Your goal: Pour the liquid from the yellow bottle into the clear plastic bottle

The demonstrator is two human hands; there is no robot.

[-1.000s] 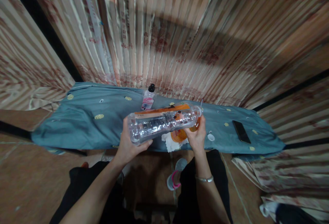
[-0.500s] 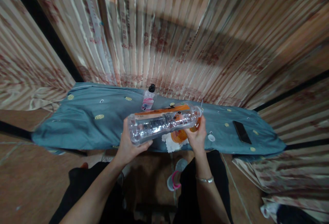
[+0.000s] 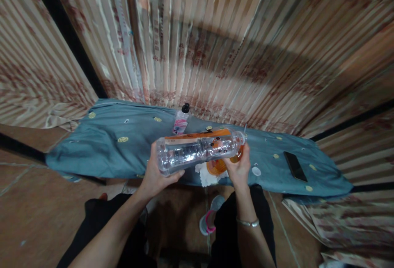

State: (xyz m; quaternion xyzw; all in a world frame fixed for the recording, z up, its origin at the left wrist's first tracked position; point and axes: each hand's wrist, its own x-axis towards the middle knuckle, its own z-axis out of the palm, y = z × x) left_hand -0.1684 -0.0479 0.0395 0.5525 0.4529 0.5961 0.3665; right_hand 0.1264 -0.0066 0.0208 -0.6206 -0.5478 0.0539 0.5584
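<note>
A large clear plastic bottle (image 3: 191, 153) with an orange label lies nearly level above the cloth-covered table. My left hand (image 3: 156, 179) is closed around its base end, with the thumb underneath. At the neck end, my right hand (image 3: 240, 171) is closed on the bottle; its fingertips are partly hidden. Behind that hand shows an amber, shiny object (image 3: 237, 156), and I cannot tell whether the hand touches it. Below the bottle, a round orange item (image 3: 216, 167) rests on a crumpled white tissue (image 3: 204, 176).
A small bottle with a black cap (image 3: 181, 120) stands at the back of the blue-green cloth (image 3: 138, 157). To the right lie a white disc (image 3: 256, 171) and a dark phone (image 3: 295, 166). Striped curtains (image 3: 200, 54) hang close behind the table.
The view has shifted slightly, so the table and everything on it appear a little further right. Both hands keep their hold on the large bottle, which stays almost level.
</note>
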